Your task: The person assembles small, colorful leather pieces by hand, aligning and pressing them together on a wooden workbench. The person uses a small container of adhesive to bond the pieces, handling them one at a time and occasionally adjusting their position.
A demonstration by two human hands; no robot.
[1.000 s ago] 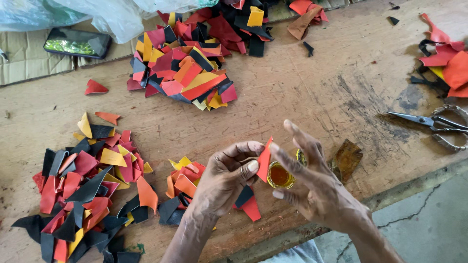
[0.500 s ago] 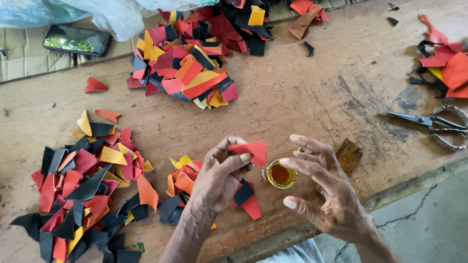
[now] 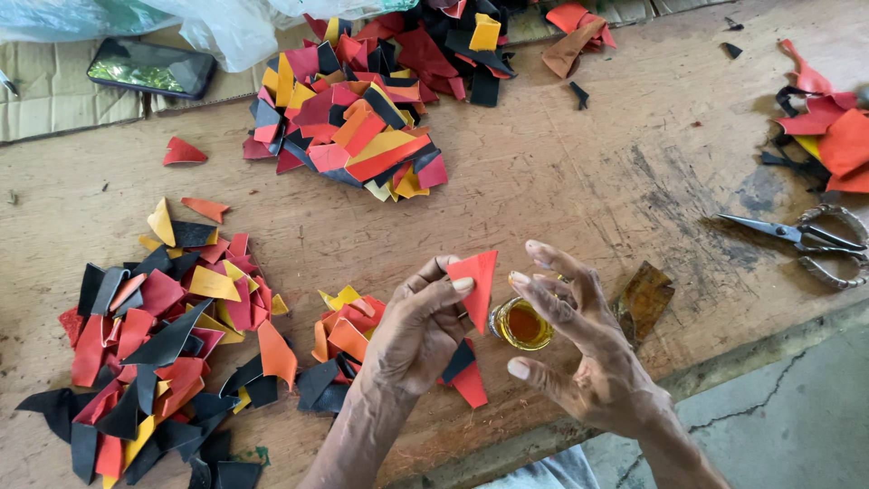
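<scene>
The left hand [image 3: 421, 330] pinches a red triangle piece [image 3: 476, 276] between thumb and fingers, just above the small jar of yellow glue [image 3: 522, 323] near the table's near edge. The right hand [image 3: 588, 353] hovers beside it, fingers spread apart, holding nothing. I think a tiny dab works best, with the piece held steady

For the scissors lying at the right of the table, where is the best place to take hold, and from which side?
Grip the scissors by the looped handles, which lie toward the table's right edge, probably coming in from the right. The closed blades point left toward the middle of the table, and the handles lie flat with nothing on them. The right hand is nearer.
</scene>
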